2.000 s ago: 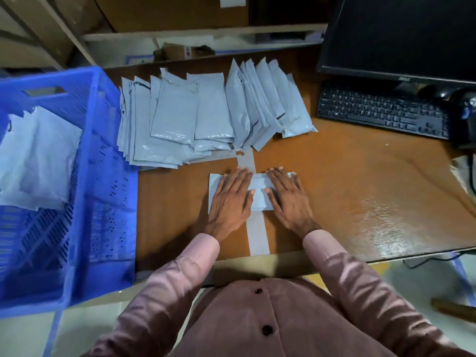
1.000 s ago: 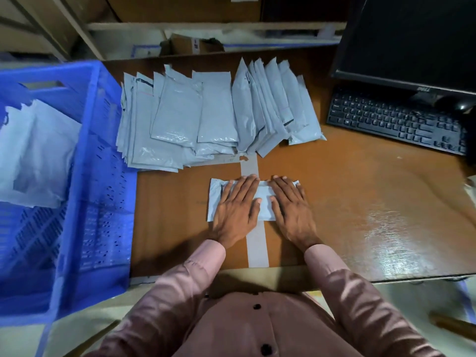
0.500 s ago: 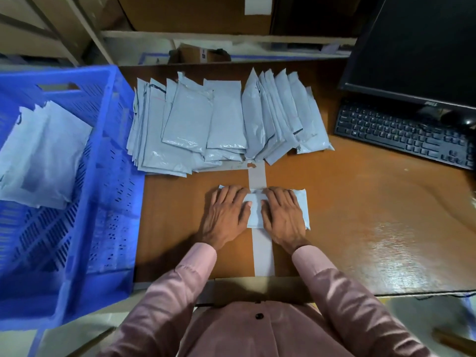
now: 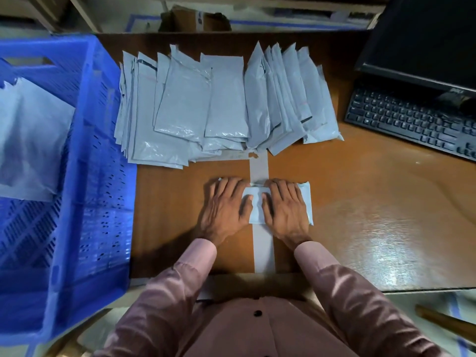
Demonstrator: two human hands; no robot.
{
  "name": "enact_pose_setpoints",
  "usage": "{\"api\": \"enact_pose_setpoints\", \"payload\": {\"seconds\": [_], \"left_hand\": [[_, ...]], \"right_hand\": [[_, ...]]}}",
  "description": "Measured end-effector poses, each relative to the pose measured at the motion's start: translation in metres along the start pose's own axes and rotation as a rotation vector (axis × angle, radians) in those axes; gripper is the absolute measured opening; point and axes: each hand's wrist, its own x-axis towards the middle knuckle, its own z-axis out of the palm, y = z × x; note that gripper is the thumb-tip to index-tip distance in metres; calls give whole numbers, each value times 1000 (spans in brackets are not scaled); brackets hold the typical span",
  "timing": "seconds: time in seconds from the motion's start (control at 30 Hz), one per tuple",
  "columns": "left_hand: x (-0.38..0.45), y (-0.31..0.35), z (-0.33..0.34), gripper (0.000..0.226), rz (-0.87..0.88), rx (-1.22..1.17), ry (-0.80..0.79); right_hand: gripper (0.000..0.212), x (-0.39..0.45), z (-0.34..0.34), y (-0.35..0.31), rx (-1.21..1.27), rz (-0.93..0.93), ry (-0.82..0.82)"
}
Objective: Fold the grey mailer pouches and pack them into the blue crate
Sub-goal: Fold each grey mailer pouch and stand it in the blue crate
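A folded grey mailer pouch (image 4: 255, 205) lies on the brown desk in front of me, over a strip of grey tape. My left hand (image 4: 225, 207) presses flat on its left part and my right hand (image 4: 286, 207) presses flat on its right part, fingers straight. Behind the hands a fanned pile of unfolded grey pouches (image 4: 221, 104) covers the middle of the desk. The blue crate (image 4: 103, 140) stands at the left edge of the desk, with several grey pouches (image 4: 31, 135) inside it.
A black keyboard (image 4: 412, 119) and a dark monitor (image 4: 422, 39) sit at the back right. Bare glossy desk surface (image 4: 373, 215) lies to the right of my hands. A cardboard box (image 4: 190, 20) sits behind the desk.
The pouch under my hands has become narrower, its left end folded in. Both hands have drawn closer together and still press on it. The view has tilted slightly.
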Motion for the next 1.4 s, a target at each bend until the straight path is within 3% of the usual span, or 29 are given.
{"api": "enact_pose_setpoints", "payload": {"seconds": [0.37,0.77,0.9,1.03,1.2,1.4], "left_hand": [[-8,-2,-8,41,-44,87,18],[-17,-6,-9,46,-115,105,3],[-18,-15,-17,60,-49,42,-77],[-35,-32,-31,82,60,5,-196],[-48,-16,-41,79,-17,26,-281],[-63,16,-41,69,43,4,-219]], "right_hand": [[34,-1,-15,12,48,-106,-47],[46,-16,-24,32,75,52,-88],[45,-21,-26,33,135,43,-101],[70,-45,-33,42,120,-50,-181],[74,-67,-34,42,120,-40,-233],[66,-80,-26,20,84,-69,-198]]}}
